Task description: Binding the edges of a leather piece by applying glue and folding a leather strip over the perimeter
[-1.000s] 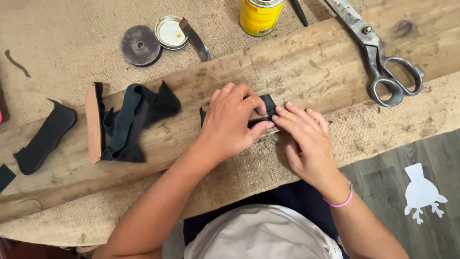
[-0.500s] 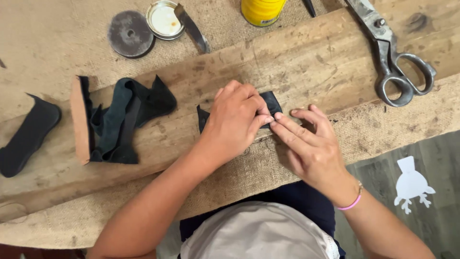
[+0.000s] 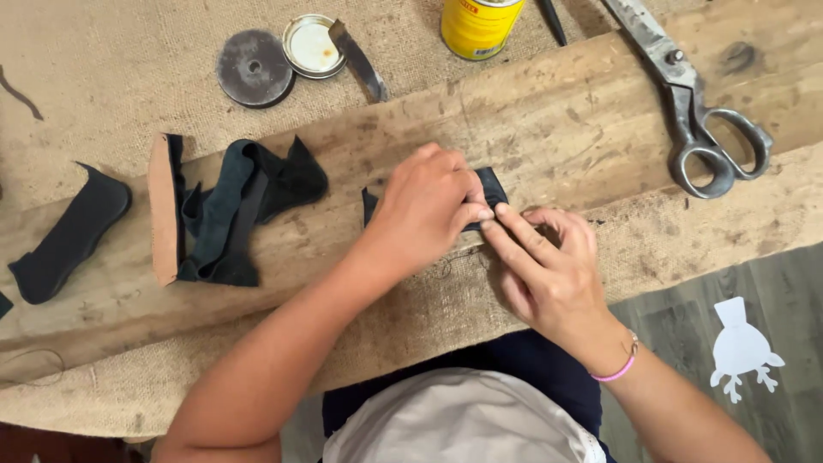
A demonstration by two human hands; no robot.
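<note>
Folding step in hand: small black leather piece [image 3: 490,187], mid-bench on the wooden plank [image 3: 557,129], pinched closed by left hand [image 3: 429,210] fingers; right hand [image 3: 549,266] fingers pressed flat along its edge — a firmer crease judged due next.

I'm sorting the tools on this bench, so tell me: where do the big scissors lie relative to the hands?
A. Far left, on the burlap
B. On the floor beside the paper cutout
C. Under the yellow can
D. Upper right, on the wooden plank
D: the scissors lie on the wooden plank, up and right of both hands, untouched.
</note>
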